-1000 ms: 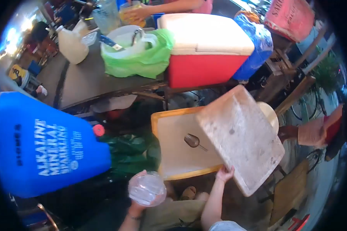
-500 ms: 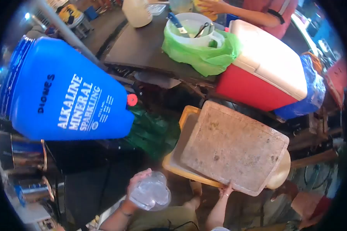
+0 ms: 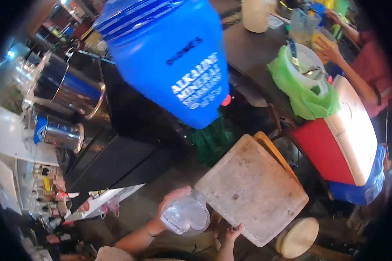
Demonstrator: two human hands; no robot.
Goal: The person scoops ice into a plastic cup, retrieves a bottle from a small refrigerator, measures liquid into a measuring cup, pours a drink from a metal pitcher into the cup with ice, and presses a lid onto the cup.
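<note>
My left hand (image 3: 175,196) is closed around clear plastic cups (image 3: 185,215), whose round rims overlap; how many there are I cannot tell. My right hand (image 3: 234,232) grips the lower left edge of a stained, whitish cooler lid (image 3: 252,191). The lid lies tilted over a yellow-orange cooler box (image 3: 279,157), and only a strip of the box's rim shows beyond it. A round cream lid or stool top (image 3: 300,237) is just below the lid's right corner.
A large blue water dispenser (image 3: 183,65) stands ahead on a black cabinet (image 3: 135,148). Steel containers (image 3: 76,93) are on the left. At right are a red-and-white cooler (image 3: 335,143) and a white pitcher (image 3: 307,56) in a green bag. A co-worker's hand (image 3: 329,50) touches a yellow container.
The view has swung left, so the surroundings sit further right. The cooler lid has turned and covers more of the yellow-orange box. Both hands keep their hold.
</note>
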